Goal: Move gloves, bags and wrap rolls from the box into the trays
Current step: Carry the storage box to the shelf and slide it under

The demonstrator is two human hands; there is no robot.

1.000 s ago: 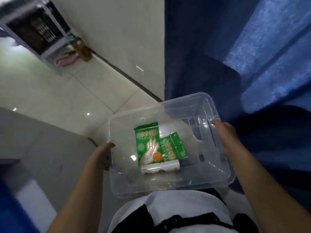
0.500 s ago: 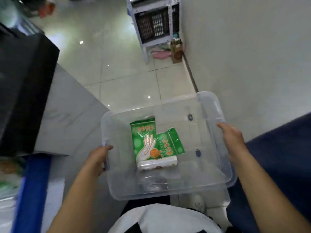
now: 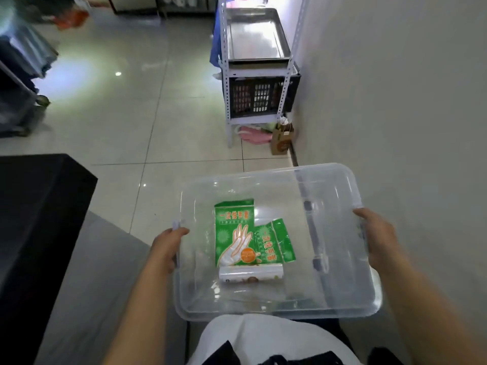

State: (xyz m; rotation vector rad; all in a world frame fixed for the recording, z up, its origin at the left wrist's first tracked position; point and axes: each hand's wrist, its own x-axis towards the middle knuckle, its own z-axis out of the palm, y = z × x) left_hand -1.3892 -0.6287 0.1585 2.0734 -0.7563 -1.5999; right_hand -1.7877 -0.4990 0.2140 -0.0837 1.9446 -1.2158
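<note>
Two hands, our left hand and right hand, are gripping the clear box holding two green glove packets.

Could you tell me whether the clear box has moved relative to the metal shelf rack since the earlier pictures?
Yes. The clear box, gripped by the left hand and right hand, now faces the shelf rack, which was earlier off to the upper left.

I see a clear, colourless box; inside it the larger glove packet is bright green with a pale hand print, red-orange lettering and an orange disc. Just right of it in the box, the smaller packet is the same green. Nearer me, the roll is whitish with brown marks. Beyond the box, the tray is dull silver above a black latticed crate.
</note>
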